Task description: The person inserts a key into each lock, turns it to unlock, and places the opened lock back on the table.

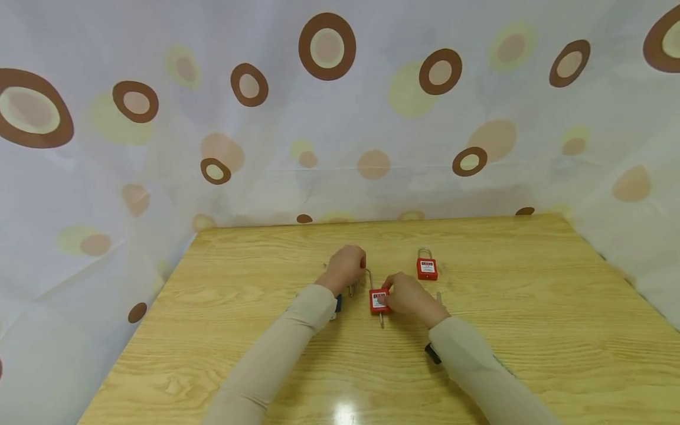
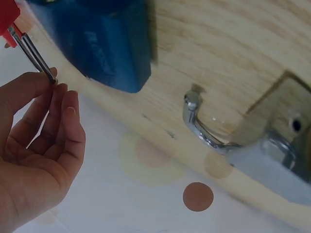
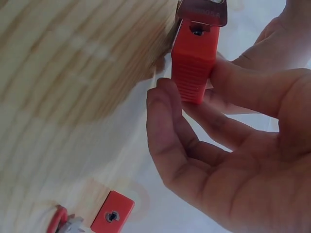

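Note:
In the head view a red padlock (image 1: 379, 301) with a white label is held between both hands, its shackle raised at the top and a key in its underside. My left hand (image 1: 346, 267) pinches the shackle; in the left wrist view the left hand (image 2: 43, 141) has thumb and fingertips on the metal shackle (image 2: 36, 60). My right hand (image 1: 411, 297) grips the red body from the right. The right wrist view shows the right hand's (image 3: 228, 145) thumb and fingers around the red body (image 3: 195, 60), with the key (image 3: 203, 12) at its bottom.
A second red padlock (image 1: 427, 268) lies at the back right on the wooden table (image 1: 239, 330). By the left wrist are a blue padlock (image 2: 104, 43) and a silver padlock (image 2: 272, 155) with its shackle open. A black-headed key (image 1: 432, 354) lies by the right forearm. A patterned cloth (image 1: 340, 130) hangs behind.

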Motion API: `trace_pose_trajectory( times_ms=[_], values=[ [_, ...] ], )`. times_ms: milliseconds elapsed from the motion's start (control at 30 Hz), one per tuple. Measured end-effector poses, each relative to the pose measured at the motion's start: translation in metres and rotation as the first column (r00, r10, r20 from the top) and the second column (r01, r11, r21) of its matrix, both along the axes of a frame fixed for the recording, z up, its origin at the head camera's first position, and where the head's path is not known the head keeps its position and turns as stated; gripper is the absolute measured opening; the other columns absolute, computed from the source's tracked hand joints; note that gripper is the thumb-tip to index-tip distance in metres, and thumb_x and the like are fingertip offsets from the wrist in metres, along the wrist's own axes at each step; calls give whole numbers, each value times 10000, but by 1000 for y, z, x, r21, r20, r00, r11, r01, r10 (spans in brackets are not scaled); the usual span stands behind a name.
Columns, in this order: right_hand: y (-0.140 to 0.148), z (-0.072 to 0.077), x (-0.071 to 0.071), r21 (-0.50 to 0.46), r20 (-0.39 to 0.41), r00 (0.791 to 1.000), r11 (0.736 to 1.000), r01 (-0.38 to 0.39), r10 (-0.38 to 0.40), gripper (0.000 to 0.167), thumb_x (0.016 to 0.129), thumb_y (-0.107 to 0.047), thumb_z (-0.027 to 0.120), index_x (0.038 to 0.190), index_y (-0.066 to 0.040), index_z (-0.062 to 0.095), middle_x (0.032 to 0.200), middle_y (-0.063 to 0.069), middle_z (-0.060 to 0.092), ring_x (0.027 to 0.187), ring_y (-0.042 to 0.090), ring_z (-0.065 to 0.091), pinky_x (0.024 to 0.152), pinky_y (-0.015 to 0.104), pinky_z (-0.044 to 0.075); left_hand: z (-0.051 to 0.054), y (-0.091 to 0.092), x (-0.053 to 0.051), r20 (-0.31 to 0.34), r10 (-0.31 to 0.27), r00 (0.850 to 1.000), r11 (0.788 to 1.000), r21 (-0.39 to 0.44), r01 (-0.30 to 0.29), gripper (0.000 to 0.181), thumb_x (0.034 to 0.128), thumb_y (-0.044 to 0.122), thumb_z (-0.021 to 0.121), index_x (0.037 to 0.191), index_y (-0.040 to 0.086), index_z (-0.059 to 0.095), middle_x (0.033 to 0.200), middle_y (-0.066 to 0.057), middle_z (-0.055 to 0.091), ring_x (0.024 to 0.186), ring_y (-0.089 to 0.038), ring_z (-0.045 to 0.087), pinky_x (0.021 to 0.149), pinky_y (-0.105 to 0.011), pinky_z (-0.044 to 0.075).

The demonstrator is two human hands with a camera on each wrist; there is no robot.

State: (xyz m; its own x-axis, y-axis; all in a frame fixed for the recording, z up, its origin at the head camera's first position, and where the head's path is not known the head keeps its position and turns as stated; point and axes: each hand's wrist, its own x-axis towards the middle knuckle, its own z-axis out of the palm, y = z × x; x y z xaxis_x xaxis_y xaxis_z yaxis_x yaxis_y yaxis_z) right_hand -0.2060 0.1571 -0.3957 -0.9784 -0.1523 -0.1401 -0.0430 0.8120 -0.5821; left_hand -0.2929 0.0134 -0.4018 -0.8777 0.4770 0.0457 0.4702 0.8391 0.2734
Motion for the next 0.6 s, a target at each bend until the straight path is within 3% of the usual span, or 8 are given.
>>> trace_pose_trajectory(
  times_ms=[133, 300, 600],
  values=[
    [1, 0, -2, 50, 0, 1000, 998, -24, 24, 146, 873, -69, 671, 974, 37, 674, 890, 85, 653, 697, 168, 510, 634, 287, 448, -3, 4, -2, 32, 0, 999, 1000, 4, 0, 223, 854, -14, 635, 657, 89, 609, 661, 6, 565, 591, -124, 491, 517, -247, 419],
    [2, 1, -7, 75, -8, 999, 996, -39, 40, 161, 873, -72, 687, 968, 58, 683, 982, 135, 675, 799, 198, 586, 735, 364, 516, -2, 10, -6, 63, -8, 998, 1000, -5, 8, 301, 831, -68, 618, 594, 93, 525, 582, 22, 461, 537, -113, 399, 482, -232, 347],
    [-1, 1, -6, 66, 16, 1000, 998, -18, 17, 176, 869, -89, 706, 968, 52, 673, 954, 118, 666, 792, 191, 565, 785, 380, 514, -5, 12, -7, 71, -17, 997, 999, -26, 19, 274, 848, -37, 650, 602, 71, 593, 603, 7, 541, 551, -120, 461, 514, -242, 406]
  ],
)
